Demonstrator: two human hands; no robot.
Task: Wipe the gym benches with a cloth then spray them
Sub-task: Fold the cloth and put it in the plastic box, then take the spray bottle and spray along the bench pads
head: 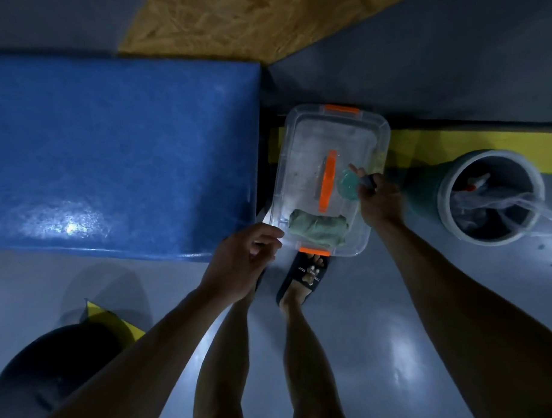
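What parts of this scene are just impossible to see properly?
- Blue bench: its left end is cut off by the head view's edge.
- Right hand: holds something small and dark, too dim to identify.
- Bin: contents murky.
- Dark bucket: inside lost in shadow.

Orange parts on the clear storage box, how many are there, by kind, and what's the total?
Orange end latches: 2, the far latch and the near latch.
Orange lid handle: 1.
Total: 3 orange parts on the clear storage box.
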